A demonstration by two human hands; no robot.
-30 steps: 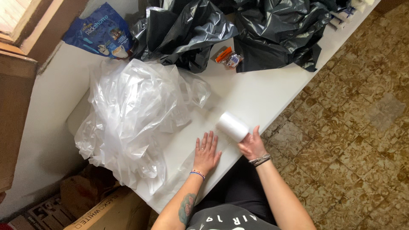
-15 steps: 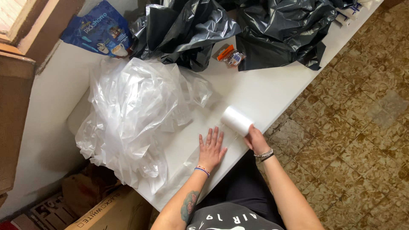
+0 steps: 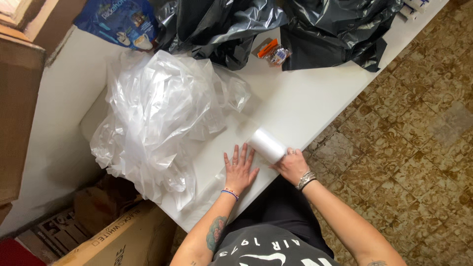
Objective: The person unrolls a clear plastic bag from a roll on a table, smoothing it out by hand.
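Fingers (image 3: 288, 156) around white roll's (image 3: 266, 145) end.

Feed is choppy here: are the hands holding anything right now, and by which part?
The right hand grips the white roll at its near end. The left hand holds nothing; it lies flat on the table.

Far end of the white tabletop (image 3: 315, 106): two heaps of crumpled black plastic bags, one (image 3: 221, 27) toward the left, one (image 3: 340, 29) toward the right. Between them lies a small orange packet (image 3: 268, 48), touching a small clear packet (image 3: 279, 55). A blue printed pouch (image 3: 120, 22) sits at the far left corner, against the left black heap. Brown cardboard (image 3: 22, 103) stands along the left edge. Below the tabletop, a cardboard box (image 3: 123, 241) with dark lettering rests on the floor. Patterned brown tile floor (image 3: 414, 148) to my right.
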